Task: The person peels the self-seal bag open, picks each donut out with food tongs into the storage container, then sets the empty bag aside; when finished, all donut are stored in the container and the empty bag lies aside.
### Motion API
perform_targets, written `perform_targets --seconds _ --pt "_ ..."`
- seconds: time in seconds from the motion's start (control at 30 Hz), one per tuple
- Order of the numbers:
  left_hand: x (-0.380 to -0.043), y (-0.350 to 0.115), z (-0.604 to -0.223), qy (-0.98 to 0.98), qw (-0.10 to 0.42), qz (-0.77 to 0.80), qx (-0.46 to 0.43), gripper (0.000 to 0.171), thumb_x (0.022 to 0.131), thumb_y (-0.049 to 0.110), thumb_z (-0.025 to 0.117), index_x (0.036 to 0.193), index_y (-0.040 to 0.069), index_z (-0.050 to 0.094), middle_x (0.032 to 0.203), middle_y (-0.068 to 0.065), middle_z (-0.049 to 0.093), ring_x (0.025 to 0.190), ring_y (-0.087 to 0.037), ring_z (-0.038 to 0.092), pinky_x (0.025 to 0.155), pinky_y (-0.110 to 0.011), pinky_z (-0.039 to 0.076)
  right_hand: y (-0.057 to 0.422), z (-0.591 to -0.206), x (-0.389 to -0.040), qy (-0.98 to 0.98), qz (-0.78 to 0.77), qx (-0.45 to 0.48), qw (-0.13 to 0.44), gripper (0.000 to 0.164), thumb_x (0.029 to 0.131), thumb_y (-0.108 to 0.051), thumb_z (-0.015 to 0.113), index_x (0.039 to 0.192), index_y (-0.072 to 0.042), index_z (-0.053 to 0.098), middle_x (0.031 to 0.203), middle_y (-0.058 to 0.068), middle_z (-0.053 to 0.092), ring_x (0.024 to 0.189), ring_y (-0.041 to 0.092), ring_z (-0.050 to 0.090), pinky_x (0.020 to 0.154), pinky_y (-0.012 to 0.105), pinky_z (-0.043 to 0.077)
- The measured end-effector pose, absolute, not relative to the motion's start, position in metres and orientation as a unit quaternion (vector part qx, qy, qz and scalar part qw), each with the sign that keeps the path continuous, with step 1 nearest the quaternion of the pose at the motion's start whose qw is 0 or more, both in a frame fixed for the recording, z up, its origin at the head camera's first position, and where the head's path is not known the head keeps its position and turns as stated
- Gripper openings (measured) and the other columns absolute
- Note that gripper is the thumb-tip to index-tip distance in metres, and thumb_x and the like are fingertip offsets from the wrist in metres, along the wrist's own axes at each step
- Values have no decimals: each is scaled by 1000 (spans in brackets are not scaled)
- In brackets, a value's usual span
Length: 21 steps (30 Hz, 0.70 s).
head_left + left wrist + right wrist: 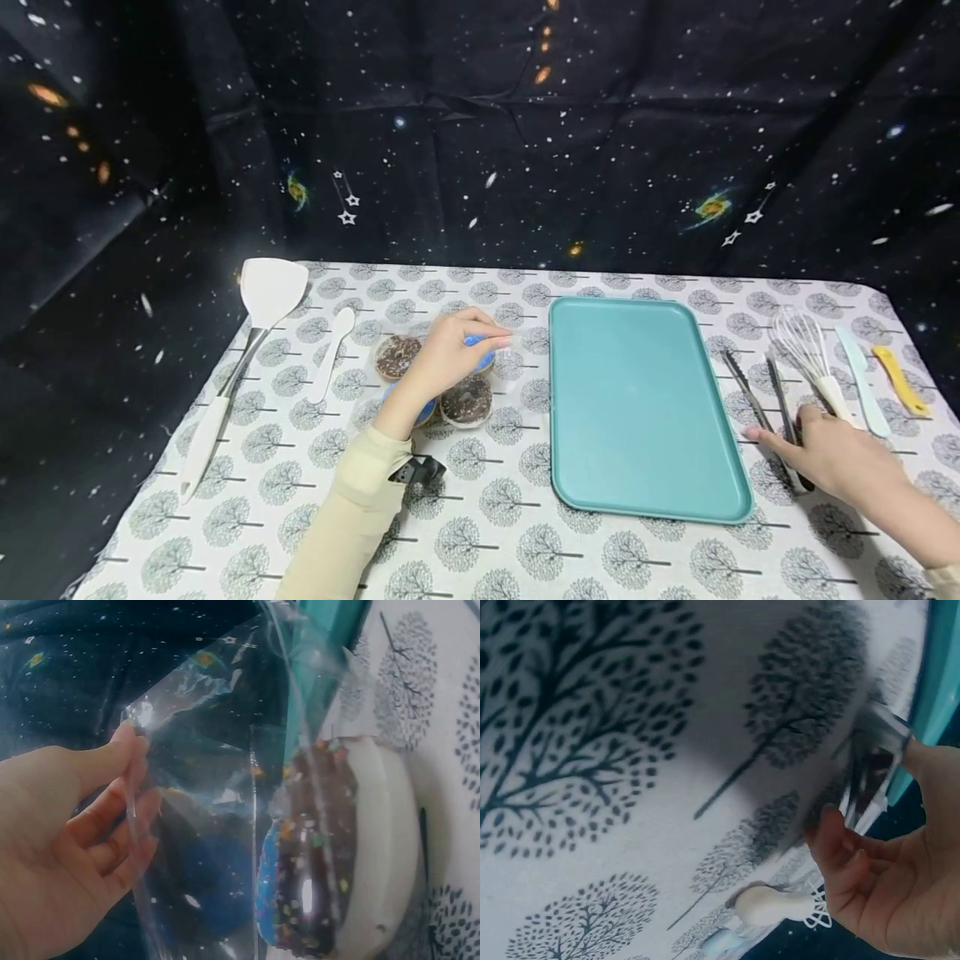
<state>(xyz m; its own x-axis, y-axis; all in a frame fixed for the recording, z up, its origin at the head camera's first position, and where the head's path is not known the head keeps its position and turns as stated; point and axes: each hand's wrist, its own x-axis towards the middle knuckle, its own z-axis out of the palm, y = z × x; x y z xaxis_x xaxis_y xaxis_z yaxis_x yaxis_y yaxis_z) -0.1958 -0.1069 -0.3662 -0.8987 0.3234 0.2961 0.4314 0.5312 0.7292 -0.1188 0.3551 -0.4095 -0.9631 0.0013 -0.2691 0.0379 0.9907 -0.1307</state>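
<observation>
While the left hand (450, 354) is reaching over a cluster of wrapped doughnuts (467, 402) on the table (525, 542), its thumb and fingers are pinching the clear wrapper (210, 750) of one of them, the grip nearly closed on the film; the left wrist view is showing a chocolate-frosted doughnut with sprinkles (330, 847) lying inside that wrapper just beside the fingers (112, 825). Another doughnut (397, 356) is sitting to the left of the hand. The right hand (832, 454) is resting at the right of the teal tray (637, 400), its fingers curling round the metal tongs (772, 408), which are lying just beside the tray's right edge. A whisk (810, 358), a pale blue scraper (862, 383) and a yellow tool (900, 379) are lying farther right, and a white spatula (247, 350) and a white spoon (333, 350) are lying at the left of the doughnuts.
</observation>
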Motion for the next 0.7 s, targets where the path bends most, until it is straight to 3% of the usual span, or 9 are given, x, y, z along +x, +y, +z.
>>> perform_targets --seconds 0.17,0.37,0.57,0.7 --pt "-195 -110 -364 -874 49 -427 -226 14 84 19 70 97 15 74 90 8 65 75 -9 56 69 -29 49 354 -417 -120 989 -65 3 130 84 91 -66 33 100 17 40 60 12 48 51 28 51 41 40 39" --pt "-195 -107 -363 -879 40 -416 -230 16 86 22 68 99 14 74 93 7 64 84 -8 57 78 -31 50 356 -418 -117 991 -79 0 108 62 95 -58 33 87 3 41 57 8 44 49 24 46 40 36 36" --pt "-193 -108 -362 -882 37 -414 -223 17 87 25 67 98 15 74 93 8 64 82 -8 57 74 -28 49 354 -402 -113 993 -95 1 71 70 97 -52 36 113 15 40 59 6 48 50 22 48 40 36 37" --pt "-192 -108 -362 -881 37 -418 -219 15 87 23 67 97 15 74 91 9 64 80 -8 56 74 -30 50 342 -387 -116 993 -116 -33 0 62 96 -45 45 121 12 42 64 5 51 52 18 46 41 32 35"
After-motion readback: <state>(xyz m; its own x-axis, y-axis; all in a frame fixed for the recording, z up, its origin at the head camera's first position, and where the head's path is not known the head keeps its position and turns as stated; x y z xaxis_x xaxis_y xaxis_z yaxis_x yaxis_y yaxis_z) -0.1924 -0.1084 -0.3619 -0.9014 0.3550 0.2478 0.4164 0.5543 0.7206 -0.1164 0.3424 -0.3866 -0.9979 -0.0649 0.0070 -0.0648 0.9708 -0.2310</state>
